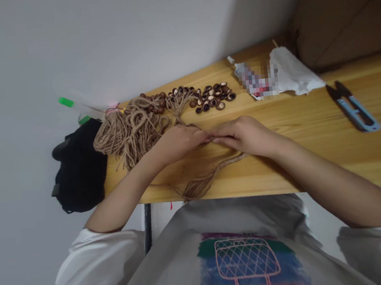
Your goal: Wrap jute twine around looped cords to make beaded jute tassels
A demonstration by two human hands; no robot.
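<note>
My left hand (186, 138) and my right hand (240, 133) meet above the wooden table, fingertips pinched together on a brown twine cord (211, 138). Most of the cord between them is hidden by the fingers. Loose strands of the twine (178, 105) fan out behind my left hand. On the near side, a wrapped length of twine (231, 160) curves from under my right hand and ends in a loose tassel (200, 187) at the table's front edge.
Bundles of twine (117, 132) lie left beside a black cloth item (82, 167). Several brown nut shells (211, 96) sit at the back. A tube (250, 79), white cloth (292, 70) and blue-handled thread snips (355, 107) lie right. The wooden table (313, 147) borders a wall.
</note>
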